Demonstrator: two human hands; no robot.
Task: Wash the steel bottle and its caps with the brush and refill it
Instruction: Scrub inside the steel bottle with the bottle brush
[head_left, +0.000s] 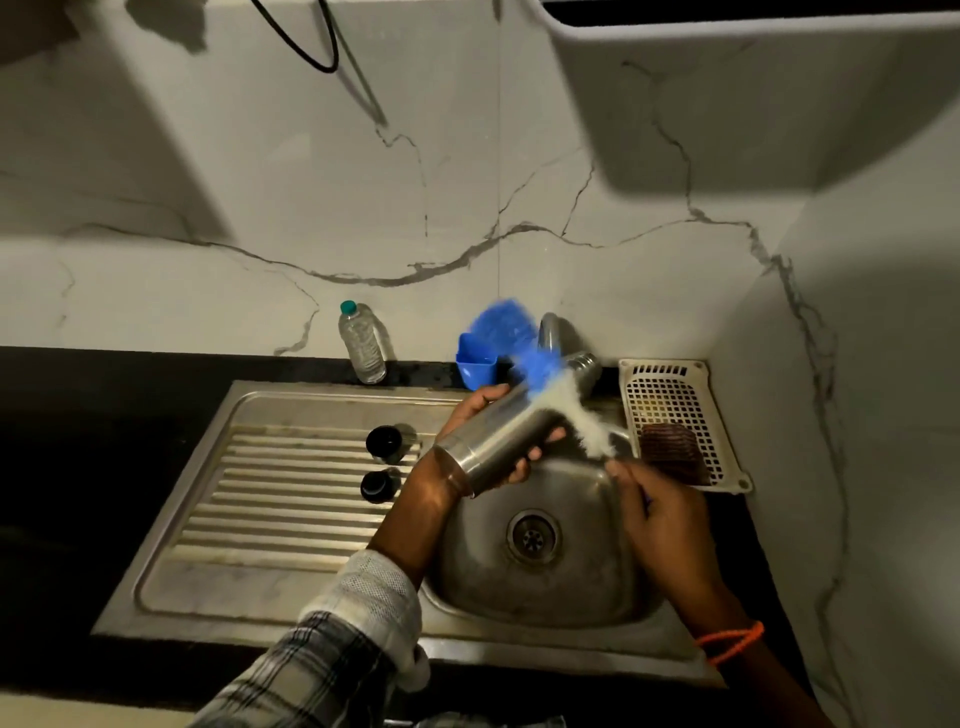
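Note:
My left hand (488, 431) grips the steel bottle (498, 441), which lies tilted over the sink bowl (571, 571) with its neck pointing up and to the right. My right hand (657, 512) holds the handle of the bottle brush (558, 392). The brush's blue and white bristles lie blurred across the upper side of the bottle. Two dark caps stand on the ribbed drainboard to the left of the bowl, one (384, 442) behind the other (377, 486).
A clear plastic water bottle (361, 343) stands against the marble wall. A blue holder (478, 366) and the tap (550, 332) are behind the bowl. A white perforated tray (670, 400) with a brown scrub pad (670, 449) sits at the right.

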